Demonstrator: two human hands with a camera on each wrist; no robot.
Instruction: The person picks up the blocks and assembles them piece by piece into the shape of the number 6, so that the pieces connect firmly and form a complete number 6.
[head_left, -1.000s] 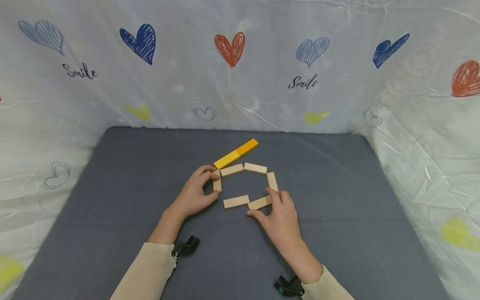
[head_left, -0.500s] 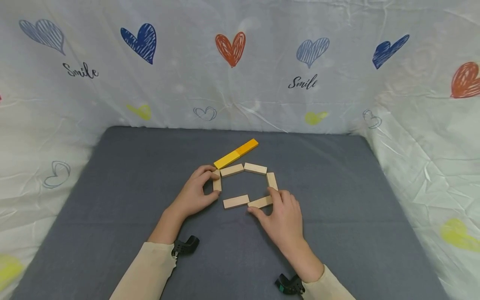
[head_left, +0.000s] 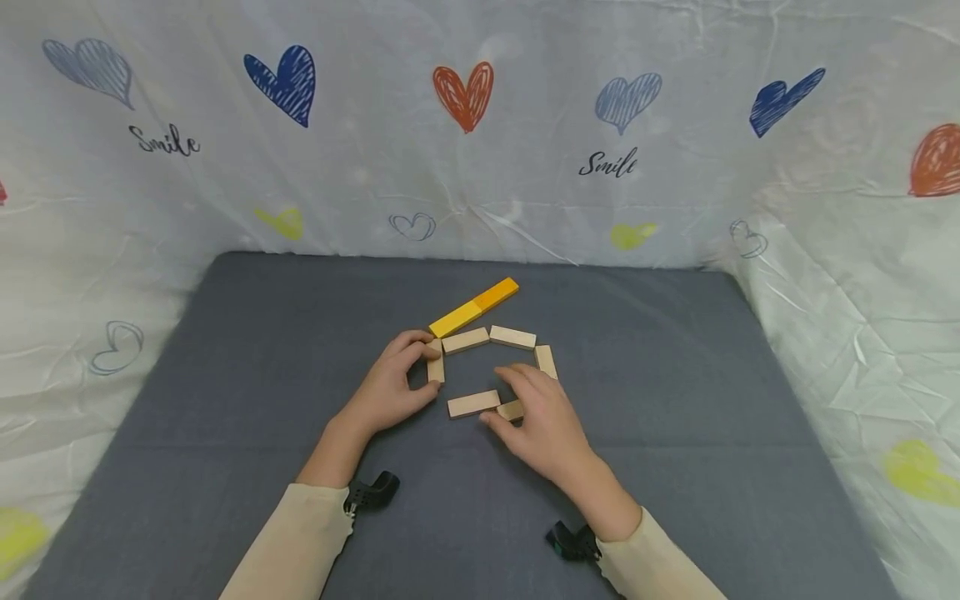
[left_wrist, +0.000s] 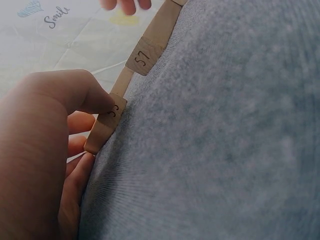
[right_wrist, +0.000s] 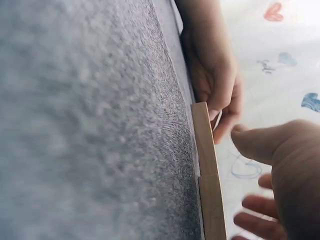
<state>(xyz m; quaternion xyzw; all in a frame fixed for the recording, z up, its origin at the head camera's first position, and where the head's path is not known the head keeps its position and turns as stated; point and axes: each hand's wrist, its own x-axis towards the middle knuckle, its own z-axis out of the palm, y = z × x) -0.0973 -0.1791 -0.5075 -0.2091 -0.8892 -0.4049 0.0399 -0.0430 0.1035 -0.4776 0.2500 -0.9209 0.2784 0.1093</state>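
Several plain wooden blocks lie on the cloth in a rough ring. My left hand (head_left: 390,379) holds the left block (head_left: 436,369) at its two ends, thumb at the near end and fingers at the far end. In the left wrist view, the thumb touches the numbered end of this block (left_wrist: 103,127). My right hand (head_left: 551,425), fingers apart and loosely bent, is over the near right block (head_left: 511,411) and partly covers it. The right wrist view shows its thumb (right_wrist: 255,142) beside two end-to-end blocks, off their surface. The near left block (head_left: 473,405) sits between the hands.
Two more plain blocks, the far left one (head_left: 465,341) and the far right one (head_left: 513,337), form the ring's back. A right side block (head_left: 547,360) stands past my right fingers. Behind lie a yellow block (head_left: 456,319) and an orange block (head_left: 497,295). A heart-printed sheet (head_left: 525,117) backs the table.
My right hand has left the corner by the right side block, its fingers shifting left over the near right block. My left hand keeps its hold on the left block.
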